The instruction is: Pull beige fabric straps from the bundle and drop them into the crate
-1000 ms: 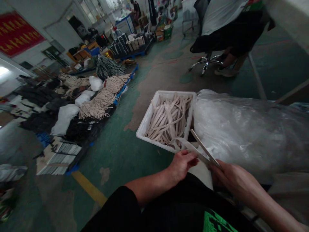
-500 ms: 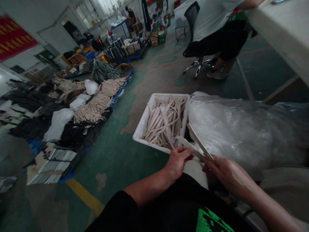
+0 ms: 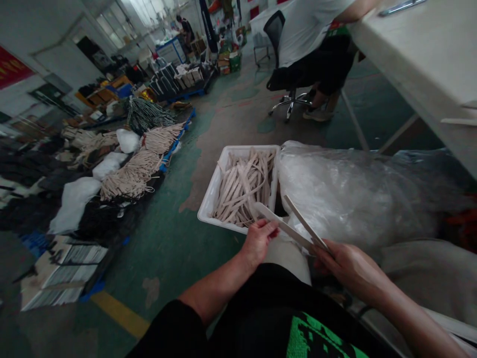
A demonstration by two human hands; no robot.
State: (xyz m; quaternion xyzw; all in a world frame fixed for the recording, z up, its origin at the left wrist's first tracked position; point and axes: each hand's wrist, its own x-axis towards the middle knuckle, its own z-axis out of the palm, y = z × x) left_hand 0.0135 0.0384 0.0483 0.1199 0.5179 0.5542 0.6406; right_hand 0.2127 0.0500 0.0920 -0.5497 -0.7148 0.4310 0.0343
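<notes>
Head view: a pale strap [image 3: 292,233] slants from beside the white bin [image 3: 211,194] down to the right hand [image 3: 348,263], which grips it with a second strip [image 3: 304,221]. The left hand [image 3: 258,241], nearer the bin, pinches the strap's upper part.

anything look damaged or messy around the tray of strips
Yes, the floor looks worn: its green coating is patchy, with bare brownish areas beyond the white tray and a pale patch near the yellow line. The strips in the tray also lie jumbled, crossing at various angles.
</notes>
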